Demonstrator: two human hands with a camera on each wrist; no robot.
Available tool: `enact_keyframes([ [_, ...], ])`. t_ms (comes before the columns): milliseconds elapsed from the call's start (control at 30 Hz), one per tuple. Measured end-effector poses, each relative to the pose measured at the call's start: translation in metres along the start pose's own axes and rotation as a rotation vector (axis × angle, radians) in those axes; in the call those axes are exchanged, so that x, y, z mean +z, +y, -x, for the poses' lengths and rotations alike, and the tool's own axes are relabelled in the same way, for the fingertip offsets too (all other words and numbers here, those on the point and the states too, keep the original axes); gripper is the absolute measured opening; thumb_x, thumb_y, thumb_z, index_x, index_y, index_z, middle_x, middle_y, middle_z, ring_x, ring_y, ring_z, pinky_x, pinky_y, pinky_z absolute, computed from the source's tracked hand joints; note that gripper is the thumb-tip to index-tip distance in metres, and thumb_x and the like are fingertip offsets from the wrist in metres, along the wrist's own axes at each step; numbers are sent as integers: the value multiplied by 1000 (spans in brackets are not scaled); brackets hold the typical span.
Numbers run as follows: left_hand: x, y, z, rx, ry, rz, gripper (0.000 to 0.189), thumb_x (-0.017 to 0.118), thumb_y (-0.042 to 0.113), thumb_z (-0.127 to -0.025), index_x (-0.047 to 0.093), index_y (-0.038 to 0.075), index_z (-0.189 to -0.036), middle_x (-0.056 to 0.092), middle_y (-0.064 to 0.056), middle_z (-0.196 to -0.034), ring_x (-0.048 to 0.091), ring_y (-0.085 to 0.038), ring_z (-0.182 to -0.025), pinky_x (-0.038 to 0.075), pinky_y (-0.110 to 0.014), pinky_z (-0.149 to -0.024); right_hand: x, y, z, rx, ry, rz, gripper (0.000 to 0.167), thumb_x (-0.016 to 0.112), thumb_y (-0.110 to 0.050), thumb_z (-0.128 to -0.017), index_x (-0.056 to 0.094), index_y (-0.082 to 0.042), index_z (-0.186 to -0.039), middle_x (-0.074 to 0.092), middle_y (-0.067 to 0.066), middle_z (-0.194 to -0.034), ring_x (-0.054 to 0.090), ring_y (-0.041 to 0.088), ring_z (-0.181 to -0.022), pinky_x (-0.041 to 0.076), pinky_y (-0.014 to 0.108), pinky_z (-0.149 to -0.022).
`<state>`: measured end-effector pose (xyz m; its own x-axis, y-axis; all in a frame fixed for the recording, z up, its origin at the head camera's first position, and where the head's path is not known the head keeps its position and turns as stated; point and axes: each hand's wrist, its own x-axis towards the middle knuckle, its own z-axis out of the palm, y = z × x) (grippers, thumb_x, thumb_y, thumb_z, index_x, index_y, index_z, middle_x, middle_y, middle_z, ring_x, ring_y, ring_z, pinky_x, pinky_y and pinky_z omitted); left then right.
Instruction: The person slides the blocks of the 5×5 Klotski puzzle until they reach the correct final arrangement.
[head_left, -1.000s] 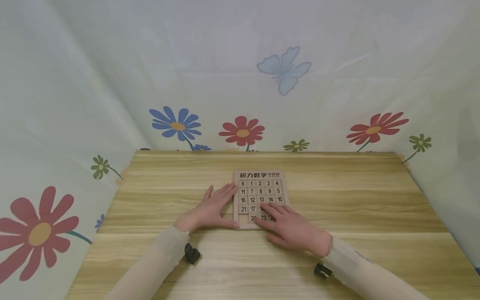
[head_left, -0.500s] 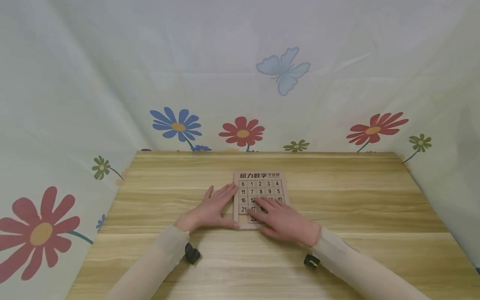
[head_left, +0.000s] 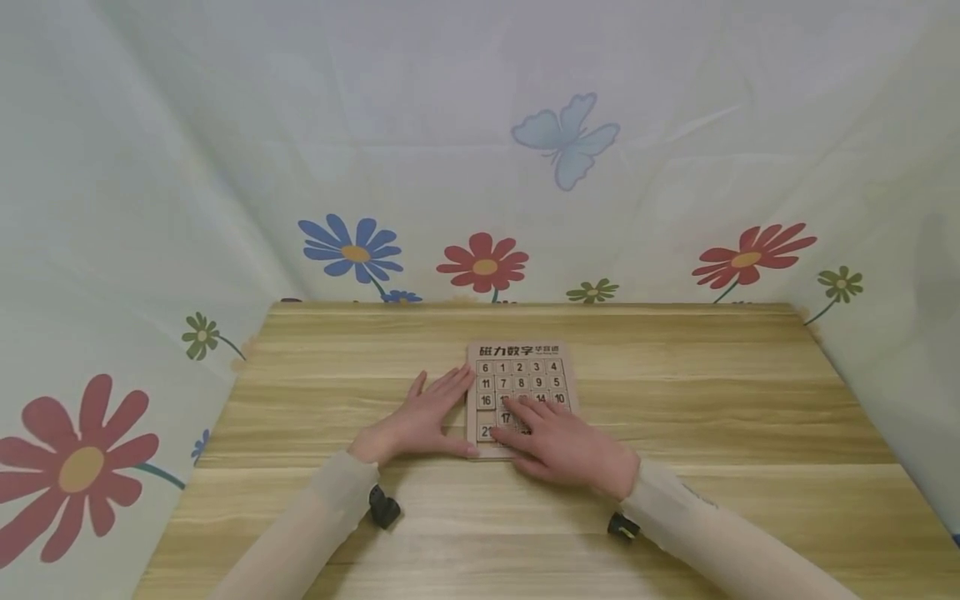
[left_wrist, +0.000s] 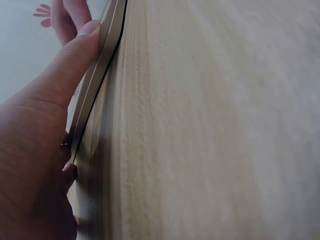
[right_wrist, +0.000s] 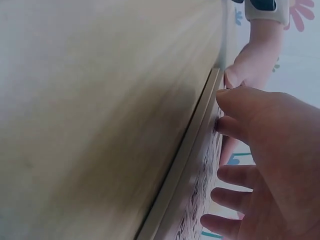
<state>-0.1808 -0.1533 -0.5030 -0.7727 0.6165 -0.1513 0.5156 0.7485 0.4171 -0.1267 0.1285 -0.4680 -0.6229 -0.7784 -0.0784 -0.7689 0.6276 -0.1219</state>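
A wooden number sliding puzzle (head_left: 570, 354) lies flat on the table, its numbered tiles in rows under a printed heading. My left hand (head_left: 423, 423) rests along the puzzle's left side, fingers extended at the edge and thumb by the lower left corner. In the left wrist view, the thumb (left_wrist: 82, 47) touches the frame's edge. Over the lower tiles lies my right hand (head_left: 573, 446), fingers spread, with a fingertip at the 21 tile (head_left: 485, 432). A gap shows between the 16 tile (head_left: 486, 400) and the 21. Several lower right tiles are hidden by that hand.
The wood-grain table (head_left: 697, 383) extends on all sides of the puzzle. Behind it hangs a pale cloth (head_left: 420, 108) printed with flowers and a butterfly. A small black device (head_left: 384, 507) sits at my left wrist, another black device (head_left: 622, 527) at the right.
My right hand has shifted left across the tiles. The 21 tile has slid down into the lower left corner space, leaving a gap above it. The left hand stays in place.
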Motion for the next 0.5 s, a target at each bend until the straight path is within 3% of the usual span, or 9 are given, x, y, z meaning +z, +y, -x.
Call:
enact_keyframes([
  [267, -1, 1, 1, -2, 3, -2, 128, 68, 83, -77, 9, 14, -169, 6, -5, -175, 7, -25, -161, -8, -61, -126, 2, -5, 8, -24, 11, -10, 53, 53, -43, -107, 49, -26, -157, 34, 17, -167, 35, 41, -151, 31, 61, -122],
  [500, -1, 2, 1, 3, 4, 5, 128, 68, 83, -77, 11, 14, -169, 7, -4, -175, 8, -26, -161, -8, -62, -126, -7, 3, -2, 4, 40, -55, 54, 58, -40, -106, 51, -19, -156, 37, 20, -165, 37, 41, -150, 32, 62, -121],
])
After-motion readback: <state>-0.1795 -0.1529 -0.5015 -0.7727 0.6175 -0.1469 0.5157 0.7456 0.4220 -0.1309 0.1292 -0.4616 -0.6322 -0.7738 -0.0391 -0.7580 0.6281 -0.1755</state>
